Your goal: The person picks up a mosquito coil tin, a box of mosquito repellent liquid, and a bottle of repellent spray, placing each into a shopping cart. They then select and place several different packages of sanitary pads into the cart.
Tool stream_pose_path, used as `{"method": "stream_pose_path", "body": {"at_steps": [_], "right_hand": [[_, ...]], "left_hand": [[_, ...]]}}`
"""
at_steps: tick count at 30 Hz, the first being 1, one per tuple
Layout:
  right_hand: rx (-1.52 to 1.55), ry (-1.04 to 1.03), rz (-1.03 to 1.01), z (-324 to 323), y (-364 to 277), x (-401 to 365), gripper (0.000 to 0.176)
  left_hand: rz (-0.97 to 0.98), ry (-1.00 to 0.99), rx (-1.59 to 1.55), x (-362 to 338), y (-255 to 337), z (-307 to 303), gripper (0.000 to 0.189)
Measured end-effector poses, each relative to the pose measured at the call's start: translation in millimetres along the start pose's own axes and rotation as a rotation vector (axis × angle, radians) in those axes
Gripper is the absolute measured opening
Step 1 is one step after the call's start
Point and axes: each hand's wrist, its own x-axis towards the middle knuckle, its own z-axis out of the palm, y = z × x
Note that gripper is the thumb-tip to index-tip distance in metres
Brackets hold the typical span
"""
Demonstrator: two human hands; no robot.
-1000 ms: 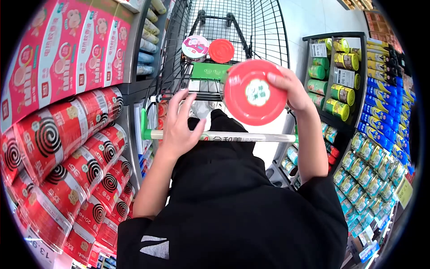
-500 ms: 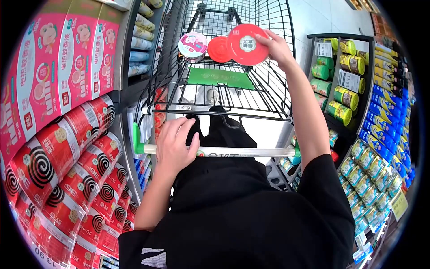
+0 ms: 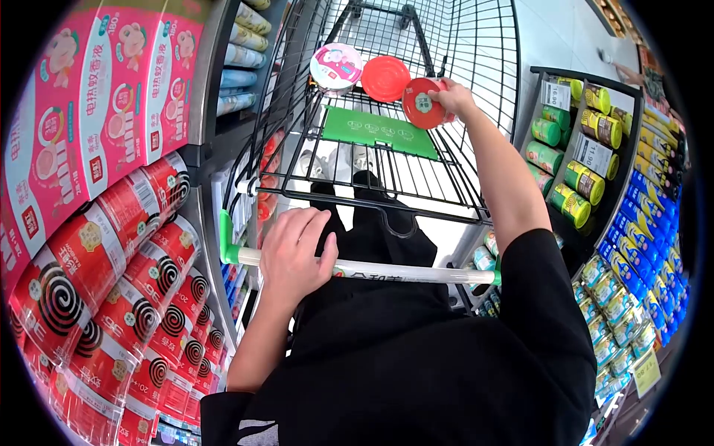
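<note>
My right hand [image 3: 451, 99] grips a red round tub [image 3: 422, 104] by its right edge, low inside the black wire cart [image 3: 446, 197]. Just left of it stands another red round tub [image 3: 386, 79], and beyond that a white and pink round tub [image 3: 336, 66]. A green panel [image 3: 379, 131] lies on the near part of the cart basket. My left hand [image 3: 296, 249] rests over the left part of the cart's white handle bar [image 3: 409, 272], its fingers slightly apart and bent over the bar.
Red coil packages [image 3: 104, 238] and pink boxes [image 3: 100, 97] fill the left side. On the right, a black shelf [image 3: 573, 149] holds green and yellow cans, with blue packets [image 3: 639, 230] and teal jars [image 3: 613, 297] beside it. Part of another person's arm [image 3: 629, 74] shows at the upper right.
My right hand has lowered the red tub into the cart beside the other one. The cart and shelves sit slightly further right in view. My left hand stays on the handle.
</note>
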Motion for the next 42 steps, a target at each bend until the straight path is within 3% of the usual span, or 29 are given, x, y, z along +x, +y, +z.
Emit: {"method": "stream_pose_path", "body": {"at_steps": [4,8,10,18,20,22,24,25,26,28,29,31,38,42], "right_hand": [[0.325,-0.179,0.028,18.8,8.6,32.7,0.070],[0.016,-0.180,-0.101,6.0,20.2,52.0,0.056],[0.023,-0.197,-0.159,9.9,31.3,64.9,0.054],[-0.233,-0.166,-0.203,19.7,20.5,70.2,0.057],[-0.397,-0.161,-0.311,17.1,18.3,77.9,0.054],[-0.473,-0.129,-0.336,25.7,16.3,85.6,0.057],[-0.375,-0.103,-0.300,40.0,19.3,92.3,0.070],[-0.287,-0.162,-0.310,45.5,20.4,98.6,0.088],[-0.287,-0.162,-0.313,51.8,24.3,101.4,0.088],[-0.453,-0.132,-0.207,47.1,1.3,54.4,0.115],[-0.472,-0.183,-0.157,42.0,-9.7,35.2,0.136],[-0.541,-0.083,-0.195,58.3,0.5,45.3,0.140],[-0.624,-0.151,-0.154,54.2,-15.7,48.2,0.142],[-0.595,-0.167,-0.271,34.9,-11.6,33.4,0.111]], "left_hand": [[-0.028,-0.025,0.002,0.8,1.9,1.2,0.033],[-0.048,-0.032,0.051,-0.9,-1.0,-0.6,0.033],[-0.068,-0.047,0.055,-3.0,-2.1,-2.1,0.034],[-0.110,-0.106,0.100,-4.4,-6.0,-4.8,0.034],[-0.111,-0.114,0.109,-3.5,-5.3,-5.5,0.034],[-0.110,-0.107,0.114,-2.4,-2.9,-5.3,0.034],[-0.115,-0.112,0.113,-3.2,-2.9,-4.1,0.034],[-0.107,-0.097,0.114,-4.9,-2.5,-3.4,0.034],[-0.095,-0.076,0.118,-4.9,-3.2,-2.3,0.034],[-0.092,-0.071,0.108,-2.7,-0.6,-3.3,0.033],[-0.081,-0.063,0.098,-1.0,0.1,-3.2,0.033],[-0.078,-0.056,0.101,-0.6,-0.2,-2.2,0.033],[-0.084,-0.034,0.123,-8.3,-2.4,-1.4,0.033],[-0.086,0.004,0.121,-10.2,-0.7,-3.6,0.032]]}}
